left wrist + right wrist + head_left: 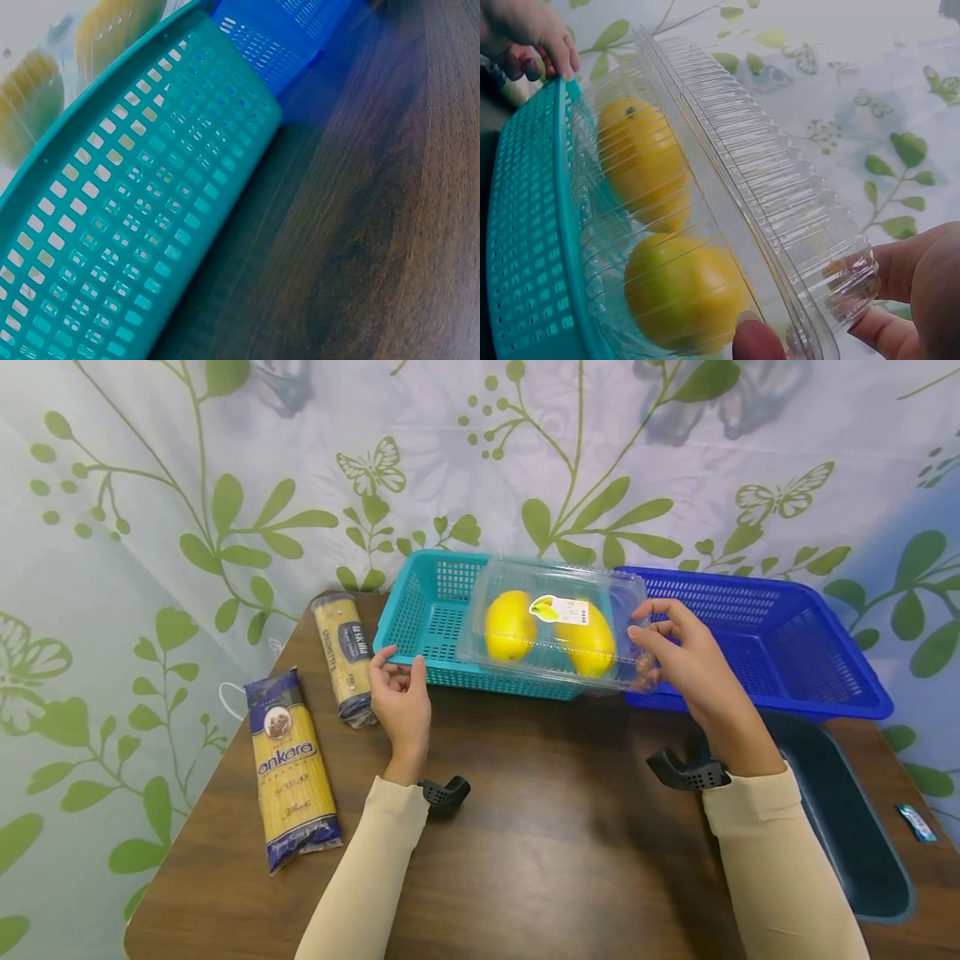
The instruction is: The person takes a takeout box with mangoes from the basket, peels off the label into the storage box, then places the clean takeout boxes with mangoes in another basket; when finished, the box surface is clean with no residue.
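Note:
My right hand [686,664] grips the right end of a clear plastic clamshell [480,631], thumb on one side and fingers on the other. Inside the clamshell lie two yellow mangoes [511,627], and a white label [559,609] sticks to its lid. The clamshell slants over the teal basket [423,560], its right end reaching past the basket toward the blue one. At the teal basket's front left corner, my left hand [401,697] holds the rim, as the right wrist view also shows with the fingers [555,52] at the edge.
A blue basket [847,706] stands to the right, with a dark green tray [862,827] in front of it. Two spaghetti packs, one close [292,768] and one farther back [341,652], lie at the left. A small wrapped packet [917,823] is near the table's right edge.

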`<state>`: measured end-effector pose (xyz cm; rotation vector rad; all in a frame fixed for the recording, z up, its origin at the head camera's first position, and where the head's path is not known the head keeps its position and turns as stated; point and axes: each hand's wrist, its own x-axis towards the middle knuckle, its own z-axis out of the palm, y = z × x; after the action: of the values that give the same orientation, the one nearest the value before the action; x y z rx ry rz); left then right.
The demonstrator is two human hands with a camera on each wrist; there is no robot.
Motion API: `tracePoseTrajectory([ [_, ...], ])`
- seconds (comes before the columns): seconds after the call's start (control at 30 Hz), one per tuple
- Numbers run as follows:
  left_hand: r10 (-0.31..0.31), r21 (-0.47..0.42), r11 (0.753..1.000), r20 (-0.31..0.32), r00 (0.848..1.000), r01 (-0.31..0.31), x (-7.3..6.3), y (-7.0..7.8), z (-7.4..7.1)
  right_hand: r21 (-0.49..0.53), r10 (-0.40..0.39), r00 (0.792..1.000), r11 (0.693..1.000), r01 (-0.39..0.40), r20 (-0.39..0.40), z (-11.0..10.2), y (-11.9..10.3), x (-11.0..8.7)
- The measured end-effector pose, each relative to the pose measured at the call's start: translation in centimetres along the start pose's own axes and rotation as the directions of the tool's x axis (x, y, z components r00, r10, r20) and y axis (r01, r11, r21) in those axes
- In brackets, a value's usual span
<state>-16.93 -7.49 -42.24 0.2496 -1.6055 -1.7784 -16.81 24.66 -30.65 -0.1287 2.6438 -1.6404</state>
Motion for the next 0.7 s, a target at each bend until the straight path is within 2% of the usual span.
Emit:
tracePoseTrajectory([
  [0.1,-0.003,-0.006,1.000,0.001,1.000,0.003,-0.2,0.9,-0.1,-0.023,-0.007,1.000,1.000,0.007,-0.012,-0.2,0.1,-1.2],
  [0.17,-0.006,-0.005,1.000,-0.002,1.000,0.006,-0.1,0.3,-0.1,-0.033,-0.013,1.000,0.999,0.012,-0.021,-0.2,0.2,-2.0],
  [0.33,-0.006,0.007,1.000,-0.018,1.000,0.006,0.5,-2.1,0.0,-0.059,-0.040,0.999,0.998,0.039,-0.024,-0.3,0.9,-3.9],
  [0.57,-0.005,0.009,1.000,-0.004,1.000,0.005,0.5,-2.9,-0.1,-0.048,-0.080,0.997,0.996,0.080,-0.005,-0.7,1.7,-6.4],
  [0.7,0.007,0.029,1.000,0.003,1.000,-0.007,0.5,-2.9,-0.1,-0.056,-0.065,0.998,0.996,0.065,0.011,-0.7,2.0,-7.9],
])
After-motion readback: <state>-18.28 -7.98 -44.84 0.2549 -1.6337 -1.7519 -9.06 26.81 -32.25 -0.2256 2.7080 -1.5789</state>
